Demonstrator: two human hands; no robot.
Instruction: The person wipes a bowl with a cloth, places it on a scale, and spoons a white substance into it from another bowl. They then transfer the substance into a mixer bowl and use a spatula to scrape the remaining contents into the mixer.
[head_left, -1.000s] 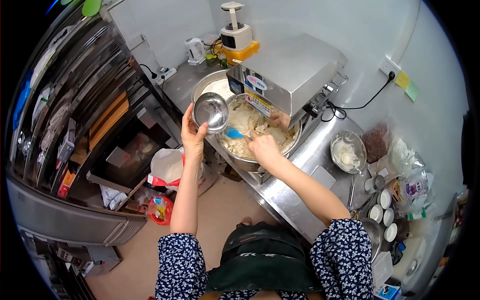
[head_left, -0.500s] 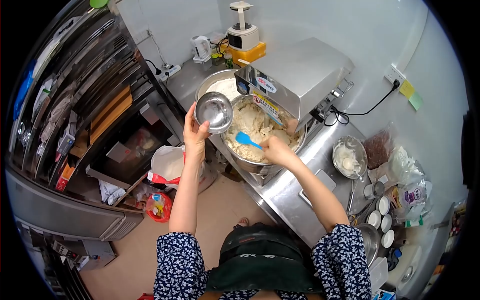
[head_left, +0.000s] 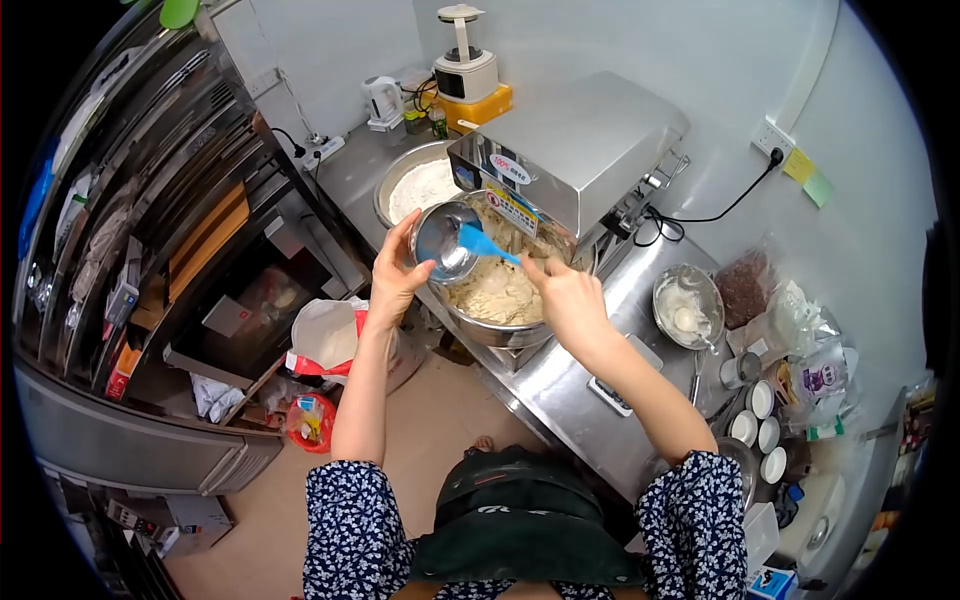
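Note:
My left hand (head_left: 398, 275) grips a small steel bowl (head_left: 436, 238) by its rim, tilted above the large mixing bowl. In my right hand (head_left: 572, 305) is a blue spatula (head_left: 482, 243), whose head reaches into the mouth of the small bowl. Below both, the mixer's steel bowl (head_left: 490, 332) holds pale, lumpy dough (head_left: 500, 290). The dough mixer (head_left: 590, 140) has its metal housing over the back of that bowl. My hands and the small bowl hide part of the dough.
Behind stands a bowl of white flour (head_left: 420, 187). A scale (head_left: 612, 393), a bowl with white residue (head_left: 688, 308) and several small white cups (head_left: 760, 400) are on the steel counter to the right. An open flour bag (head_left: 328, 335) stands left, by a tray rack (head_left: 190, 190).
The spatula has risen from over the dough into the small bowl. My left hand has brought the small bowl slightly rightward and turned it toward the spatula. The view has shifted a little.

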